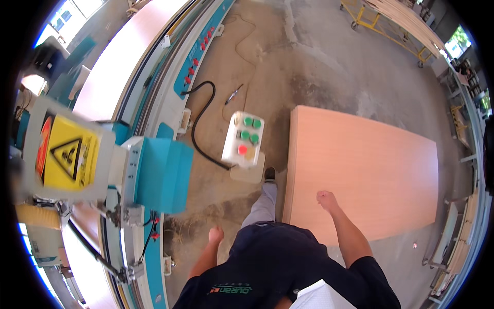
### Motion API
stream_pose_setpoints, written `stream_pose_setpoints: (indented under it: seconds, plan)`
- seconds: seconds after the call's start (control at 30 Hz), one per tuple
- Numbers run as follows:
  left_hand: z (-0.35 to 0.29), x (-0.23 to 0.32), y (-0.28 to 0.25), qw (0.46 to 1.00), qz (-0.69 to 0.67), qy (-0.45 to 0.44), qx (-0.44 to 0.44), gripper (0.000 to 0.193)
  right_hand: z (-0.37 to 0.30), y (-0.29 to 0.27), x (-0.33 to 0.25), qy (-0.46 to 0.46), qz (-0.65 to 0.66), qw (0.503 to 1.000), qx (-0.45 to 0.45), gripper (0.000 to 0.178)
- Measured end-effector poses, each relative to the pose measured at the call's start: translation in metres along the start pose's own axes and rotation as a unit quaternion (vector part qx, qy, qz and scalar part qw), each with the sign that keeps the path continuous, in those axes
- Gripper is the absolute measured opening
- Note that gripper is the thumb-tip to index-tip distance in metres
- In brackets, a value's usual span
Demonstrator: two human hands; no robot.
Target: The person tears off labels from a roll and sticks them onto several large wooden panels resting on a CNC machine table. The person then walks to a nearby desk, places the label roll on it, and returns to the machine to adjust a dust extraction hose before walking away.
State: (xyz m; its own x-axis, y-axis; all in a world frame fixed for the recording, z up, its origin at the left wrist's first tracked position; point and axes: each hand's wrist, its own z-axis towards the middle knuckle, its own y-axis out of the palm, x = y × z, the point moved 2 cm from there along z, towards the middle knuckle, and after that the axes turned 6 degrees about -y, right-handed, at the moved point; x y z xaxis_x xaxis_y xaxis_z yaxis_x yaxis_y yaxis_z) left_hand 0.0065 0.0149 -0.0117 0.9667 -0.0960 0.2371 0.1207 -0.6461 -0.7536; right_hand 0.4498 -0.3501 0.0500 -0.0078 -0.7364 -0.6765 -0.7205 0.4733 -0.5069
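One stack of flat, wood-toned panels stands to the person's right, its long left edge beside the shoe. The right hand is above the near part of its top face; whether it touches the wood cannot be told. Its grip is curled into a loose fist, with nothing visible inside. The left hand is low over the floor, between the machine and the dark shirt. Its grip looks bent inward, but the fingers are too small to tell whether they are pressed together.

Ahead of the left hand, a white control box carries four green buttons and a red button. A black cable loops from the machine toward the box's lower end. The machine runs along the left, with a teal cover and a yellow warning sign nearest. A slim tool lies on the floor beyond the box. Far right, a yellow cart bears long boards.
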Motion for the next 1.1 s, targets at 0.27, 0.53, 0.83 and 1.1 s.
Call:
stream_pose_setpoints:
  seconds: [0.27,0.53,0.83,1.1]
  plan:
    - [0.136,0.231,-0.062,0.934,-0.323,-0.150,-0.042,0.028,0.127,-0.130,-0.141,-0.029,-0.199,0.978,-0.050,0.033]
    - [0.293,0.412,-0.196,0.932,-0.331,-0.004,0.150,0.035,0.283,-0.226,-0.211,0.049,-0.065,0.996,-0.029,0.031]
    - [0.320,0.496,-0.166,0.988,-0.114,-0.083,0.070,0.045,0.537,-0.295,-0.231,-0.011,-0.107,0.985,-0.134,0.028]
    - [0.376,0.642,-0.140,0.922,-0.312,-0.220,-0.058,0.024,0.718,-0.383,-0.320,0.019,0.125,0.992,-0.025,0.027]
